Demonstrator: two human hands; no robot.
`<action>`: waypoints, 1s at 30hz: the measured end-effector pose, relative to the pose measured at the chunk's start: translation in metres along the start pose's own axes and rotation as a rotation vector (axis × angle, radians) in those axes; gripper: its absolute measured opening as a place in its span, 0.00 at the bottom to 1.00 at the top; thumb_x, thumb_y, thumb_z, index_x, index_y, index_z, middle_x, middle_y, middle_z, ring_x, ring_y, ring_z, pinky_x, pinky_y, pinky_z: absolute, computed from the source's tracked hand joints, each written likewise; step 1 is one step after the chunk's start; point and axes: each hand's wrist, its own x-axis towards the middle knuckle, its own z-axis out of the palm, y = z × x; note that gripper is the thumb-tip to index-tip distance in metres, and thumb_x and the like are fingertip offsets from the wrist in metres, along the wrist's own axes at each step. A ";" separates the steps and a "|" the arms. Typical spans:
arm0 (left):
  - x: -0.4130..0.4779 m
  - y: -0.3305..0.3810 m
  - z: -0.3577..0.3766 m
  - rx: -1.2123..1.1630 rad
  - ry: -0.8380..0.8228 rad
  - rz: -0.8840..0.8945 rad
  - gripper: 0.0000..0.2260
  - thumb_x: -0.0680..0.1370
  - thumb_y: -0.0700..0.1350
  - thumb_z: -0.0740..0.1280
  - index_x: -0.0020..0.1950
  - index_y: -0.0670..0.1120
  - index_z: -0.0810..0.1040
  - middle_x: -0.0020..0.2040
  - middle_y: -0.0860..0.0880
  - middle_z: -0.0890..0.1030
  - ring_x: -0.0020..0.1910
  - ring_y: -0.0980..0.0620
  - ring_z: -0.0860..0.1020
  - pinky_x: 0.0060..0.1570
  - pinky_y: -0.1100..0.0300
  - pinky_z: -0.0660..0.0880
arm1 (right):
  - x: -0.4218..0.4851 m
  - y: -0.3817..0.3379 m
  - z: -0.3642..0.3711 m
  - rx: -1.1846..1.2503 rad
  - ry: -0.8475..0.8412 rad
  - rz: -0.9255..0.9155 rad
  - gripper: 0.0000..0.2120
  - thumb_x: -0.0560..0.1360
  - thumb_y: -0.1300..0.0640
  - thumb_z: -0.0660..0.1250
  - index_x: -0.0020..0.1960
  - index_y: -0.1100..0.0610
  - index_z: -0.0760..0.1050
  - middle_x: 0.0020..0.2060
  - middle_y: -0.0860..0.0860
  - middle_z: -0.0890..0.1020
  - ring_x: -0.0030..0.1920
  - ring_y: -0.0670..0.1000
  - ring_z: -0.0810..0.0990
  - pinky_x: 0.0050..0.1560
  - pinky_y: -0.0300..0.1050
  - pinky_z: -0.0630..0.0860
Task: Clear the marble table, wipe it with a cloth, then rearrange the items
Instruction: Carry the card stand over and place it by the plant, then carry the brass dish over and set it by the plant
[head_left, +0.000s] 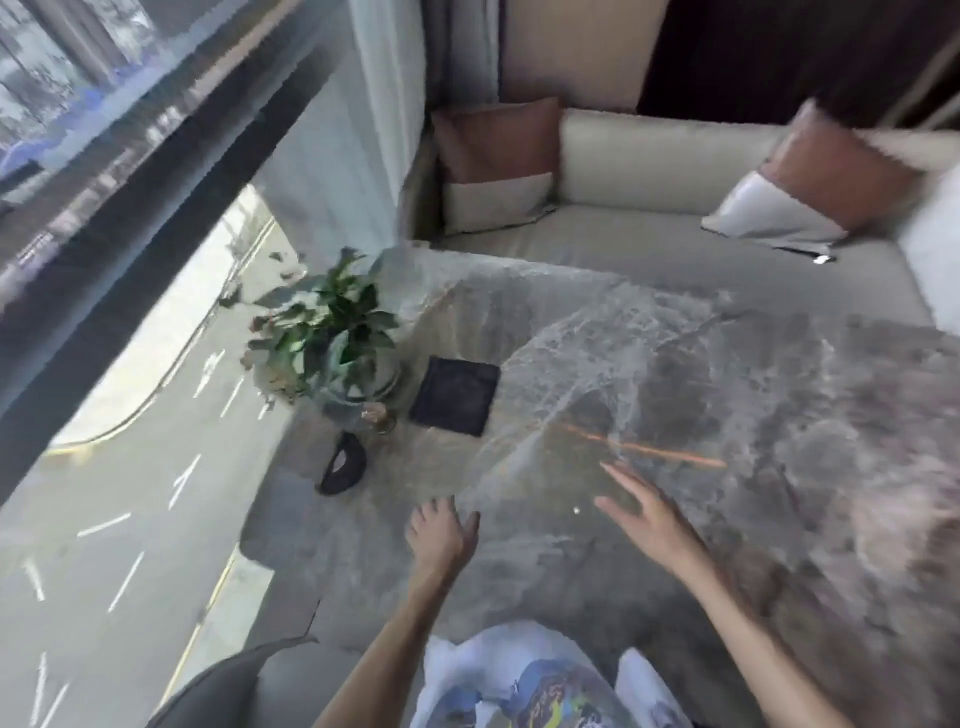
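Note:
The grey-veined marble table (701, 395) fills the middle of the blurred view. At its left end stands a green plant in a glass vase (332, 348), with a small glass item (379, 415) at its foot. A dark square cloth or mat (456, 396) lies just right of the vase. A black curved object (343, 465) lies nearer me. My left hand (441, 535) hovers over the table's near part, fingers apart, holding nothing. My right hand (644, 514) is spread open to its right, also empty. An orange streak (644, 449) crosses the marble beyond my right hand.
A cream sofa (649, 171) with two brown-and-white cushions (496, 161) (810, 187) runs behind the table. A large window (104, 260) with a pale curtain (363, 130) is at the left. A grey cushion corner (223, 691) lies by my left arm.

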 end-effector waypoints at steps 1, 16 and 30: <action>-0.010 0.027 0.012 0.012 -0.016 0.059 0.26 0.78 0.60 0.59 0.72 0.49 0.67 0.72 0.44 0.68 0.71 0.40 0.64 0.69 0.48 0.62 | -0.015 0.023 -0.016 0.002 0.042 0.020 0.26 0.76 0.50 0.69 0.73 0.50 0.68 0.73 0.47 0.68 0.76 0.47 0.61 0.72 0.37 0.54; -0.126 0.328 0.150 0.310 -0.358 0.822 0.25 0.81 0.59 0.54 0.74 0.50 0.66 0.74 0.47 0.68 0.74 0.46 0.64 0.73 0.50 0.57 | -0.241 0.237 -0.175 0.493 0.571 0.580 0.32 0.70 0.31 0.65 0.70 0.41 0.69 0.69 0.42 0.71 0.71 0.45 0.68 0.70 0.46 0.67; -0.165 0.520 0.293 0.236 -0.474 0.689 0.19 0.81 0.51 0.60 0.68 0.43 0.73 0.61 0.41 0.81 0.63 0.42 0.77 0.63 0.55 0.71 | -0.268 0.424 -0.360 0.631 0.859 0.608 0.22 0.76 0.46 0.68 0.66 0.54 0.75 0.55 0.52 0.81 0.50 0.47 0.81 0.48 0.38 0.78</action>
